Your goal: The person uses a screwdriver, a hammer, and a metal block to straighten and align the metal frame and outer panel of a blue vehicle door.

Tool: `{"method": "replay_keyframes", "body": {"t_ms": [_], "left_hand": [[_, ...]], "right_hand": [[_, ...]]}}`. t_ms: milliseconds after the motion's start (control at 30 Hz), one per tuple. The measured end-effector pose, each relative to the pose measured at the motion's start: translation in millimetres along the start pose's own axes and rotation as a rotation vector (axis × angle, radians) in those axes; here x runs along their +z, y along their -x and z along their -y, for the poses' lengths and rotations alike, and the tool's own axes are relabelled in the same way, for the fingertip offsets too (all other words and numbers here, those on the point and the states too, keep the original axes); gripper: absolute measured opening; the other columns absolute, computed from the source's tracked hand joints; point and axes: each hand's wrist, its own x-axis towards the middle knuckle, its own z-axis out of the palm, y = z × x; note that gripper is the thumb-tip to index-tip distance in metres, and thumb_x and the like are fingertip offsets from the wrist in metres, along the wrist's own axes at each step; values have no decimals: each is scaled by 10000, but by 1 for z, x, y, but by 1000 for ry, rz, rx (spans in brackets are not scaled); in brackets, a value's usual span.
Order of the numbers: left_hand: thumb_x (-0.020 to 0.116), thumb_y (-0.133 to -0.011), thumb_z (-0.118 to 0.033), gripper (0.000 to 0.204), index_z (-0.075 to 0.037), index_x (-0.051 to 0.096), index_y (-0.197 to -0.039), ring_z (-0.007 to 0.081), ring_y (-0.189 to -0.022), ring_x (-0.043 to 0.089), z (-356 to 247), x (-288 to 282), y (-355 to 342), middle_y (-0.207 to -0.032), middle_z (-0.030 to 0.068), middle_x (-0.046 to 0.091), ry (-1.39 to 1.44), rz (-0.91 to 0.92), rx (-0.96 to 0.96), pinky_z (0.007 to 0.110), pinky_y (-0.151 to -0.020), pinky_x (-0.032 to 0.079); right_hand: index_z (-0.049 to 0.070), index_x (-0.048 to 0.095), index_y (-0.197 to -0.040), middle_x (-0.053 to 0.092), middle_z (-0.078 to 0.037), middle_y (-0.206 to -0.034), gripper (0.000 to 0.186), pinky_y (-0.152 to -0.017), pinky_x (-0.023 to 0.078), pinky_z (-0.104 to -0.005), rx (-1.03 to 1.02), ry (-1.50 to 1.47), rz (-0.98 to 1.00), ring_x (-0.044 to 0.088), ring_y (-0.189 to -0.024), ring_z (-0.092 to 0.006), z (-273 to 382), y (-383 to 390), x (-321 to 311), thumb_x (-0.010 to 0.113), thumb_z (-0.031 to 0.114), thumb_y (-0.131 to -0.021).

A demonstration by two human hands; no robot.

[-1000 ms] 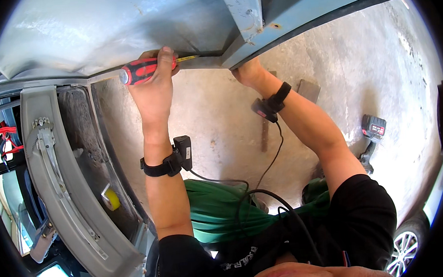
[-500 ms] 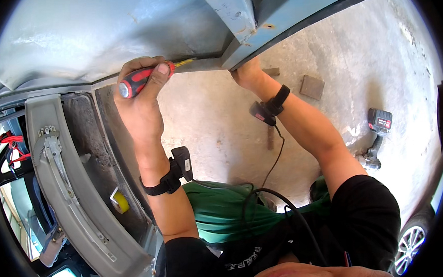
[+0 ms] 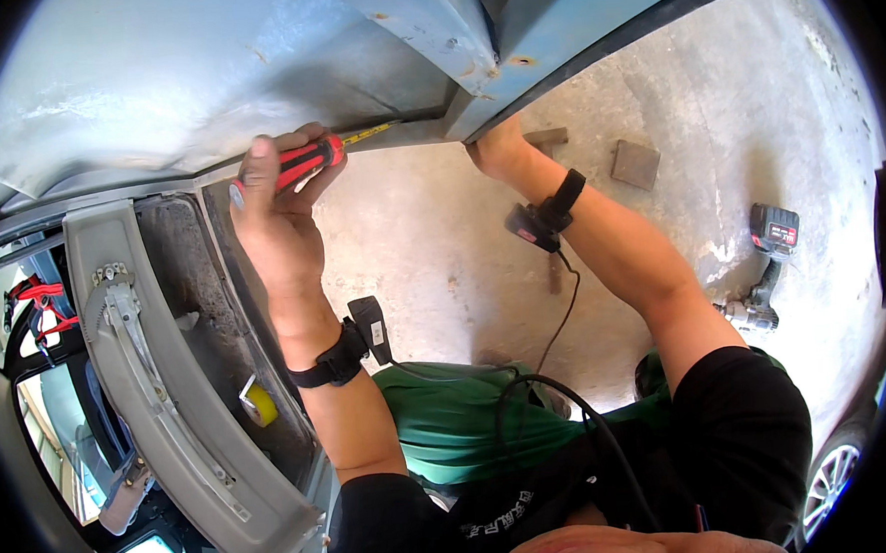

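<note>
A screwdriver [image 3: 307, 163] with a red and black handle and a yellow shaft lies across the palm of my left hand [image 3: 282, 225]. My fingers curl around the handle while the thumb points up along it. The shaft reaches right, its tip against the lower lip of a blue-grey metal panel [image 3: 202, 79], close to a blue beam [image 3: 551, 50]. My right hand [image 3: 501, 148] reaches up behind the lower edge of that beam, so its fingers are hidden. Black straps hold small devices on both wrists; a cable runs from each.
On the left stands a long grey trim panel [image 3: 166, 341] with a metal bracket, beside a vehicle opening. A yellow tape roll [image 3: 259, 404] lies in the dark recess next to it. A cordless power tool [image 3: 768, 264] and a brown block [image 3: 636, 164] rest on the concrete floor [image 3: 412, 258].
My left thumb has lifted off the front of the screwdriver handle, and the handle has turned in the palm. My right hand remains behind the beam. The whole view has shifted slightly.
</note>
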Motion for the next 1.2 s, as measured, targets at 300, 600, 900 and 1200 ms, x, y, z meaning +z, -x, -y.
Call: {"method": "replay_keyframes", "body": {"t_ms": [300,600,900,1200], "left_hand": [[658,-897,-171,243,63,666,-961,182,-791,671,-29,5,-16,-874,113,671,-575,-20,62,307,-717,597],[728,-852,-172,248,20,703,-1007,87,-495,496,-72,24,-20,-653,20,582,-1380,384,-99,246,-461,386],[658,-847,-237,263,-2,723,-946,332,-631,593,-75,20,-24,-718,209,636,-1571,620,-26,373,-632,476],[676,-822,-254,254,-21,740,-901,364,-614,591,-59,22,-5,-693,204,632,-1578,354,51,376,-637,491]], "right_hand": [[-16,576,-1244,604,-97,-1234,423,-969,437,-321,-26,79,2,563,-1116,-174,-14,3,-16,462,306,-993],[8,546,-1292,591,-70,-1266,420,-983,436,-324,-395,205,181,557,-1139,-162,-48,-4,-38,457,314,-1018],[108,531,-1280,578,-14,-1280,357,-1010,425,-354,-38,-22,92,531,-1176,-161,-26,15,-23,490,324,-998],[196,525,-1248,557,50,-1291,319,-1008,418,-351,15,-164,44,501,-1202,-157,-26,14,-11,548,357,-974]]}}
